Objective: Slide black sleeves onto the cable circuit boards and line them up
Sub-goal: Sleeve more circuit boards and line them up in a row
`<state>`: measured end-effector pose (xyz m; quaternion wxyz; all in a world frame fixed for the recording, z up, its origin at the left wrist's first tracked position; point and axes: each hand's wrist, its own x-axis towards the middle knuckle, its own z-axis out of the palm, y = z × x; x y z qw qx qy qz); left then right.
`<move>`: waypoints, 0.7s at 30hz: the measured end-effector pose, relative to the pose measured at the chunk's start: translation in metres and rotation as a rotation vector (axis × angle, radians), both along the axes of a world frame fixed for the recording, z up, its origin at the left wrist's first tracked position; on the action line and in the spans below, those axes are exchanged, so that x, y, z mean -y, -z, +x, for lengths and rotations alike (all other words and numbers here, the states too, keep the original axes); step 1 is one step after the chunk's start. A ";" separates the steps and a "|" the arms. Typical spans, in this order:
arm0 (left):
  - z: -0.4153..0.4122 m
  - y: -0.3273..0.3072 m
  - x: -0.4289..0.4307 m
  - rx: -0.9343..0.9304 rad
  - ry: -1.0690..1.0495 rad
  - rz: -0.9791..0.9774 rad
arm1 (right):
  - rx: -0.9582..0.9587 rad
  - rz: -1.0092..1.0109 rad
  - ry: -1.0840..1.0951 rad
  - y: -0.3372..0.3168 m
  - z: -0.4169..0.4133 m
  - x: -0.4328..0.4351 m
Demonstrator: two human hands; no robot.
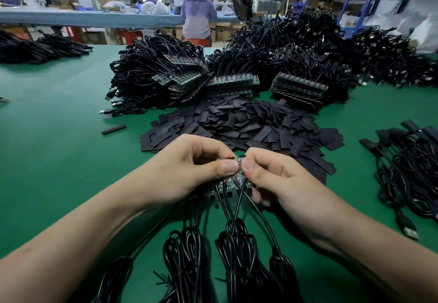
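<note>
My left hand [189,167] and my right hand [275,179] meet over the green table, thumbs nearly touching. Between them they pinch a small bunch of cable circuit boards [233,181], green with red wires, mostly hidden by my fingers. A black sleeve edge [231,158] shows at my left fingertips. The boards' black cables [234,243] run toward me in tied coils. A heap of flat black sleeves [248,127] lies just beyond my hands.
Stacks of bare boards with bundled cables [227,82] rise behind the sleeve heap. Sleeved cables [412,167] lie at the right. One loose sleeve [113,129] lies to the left. A person sits beyond the green table [59,136].
</note>
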<state>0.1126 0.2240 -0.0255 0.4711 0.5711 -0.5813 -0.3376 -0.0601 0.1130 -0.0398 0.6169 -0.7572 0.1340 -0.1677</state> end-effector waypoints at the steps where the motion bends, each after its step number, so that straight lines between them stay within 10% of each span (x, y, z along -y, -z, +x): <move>1: 0.000 0.000 0.000 -0.019 0.003 -0.009 | 0.009 0.036 -0.003 -0.001 0.000 -0.001; 9: 0.005 0.003 -0.001 0.063 -0.097 0.037 | 0.223 0.230 0.003 -0.010 -0.006 -0.002; 21: 0.001 0.001 0.000 0.160 -0.183 -0.007 | 0.151 -0.087 -0.171 -0.029 -0.014 -0.012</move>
